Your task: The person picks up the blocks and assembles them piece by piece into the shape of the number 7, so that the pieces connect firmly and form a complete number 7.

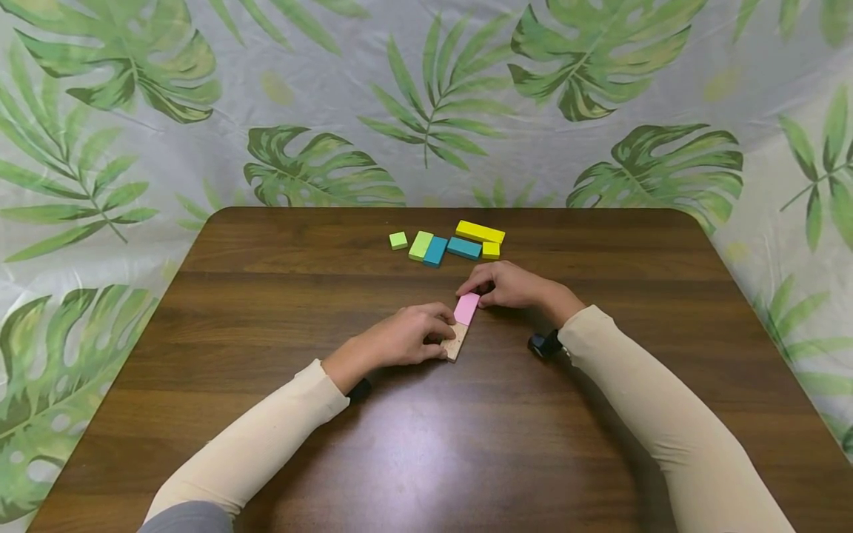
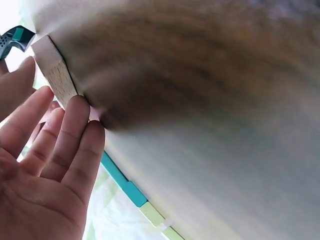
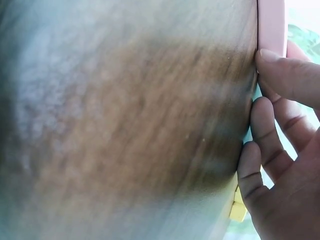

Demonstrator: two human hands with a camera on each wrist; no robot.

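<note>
On the brown table (image 1: 413, 451), the left hand (image 1: 409, 334) held a bare-grained wooden block (image 1: 456, 349) between thumb and fingers; the right hand (image 1: 512, 284) pinched a smooth pink block (image 1: 466, 309). Both blocks lay flat, end to end, in a slanting line. Left fingers partly covered the wooden block. Beyond the hands lay green blocks (image 1: 421, 246), blue blocks (image 1: 464, 248) and yellow blocks (image 1: 480, 232).

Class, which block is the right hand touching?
The pink block: the only pink one, end to end with the plain wooden block, which the left hand touches.
</note>
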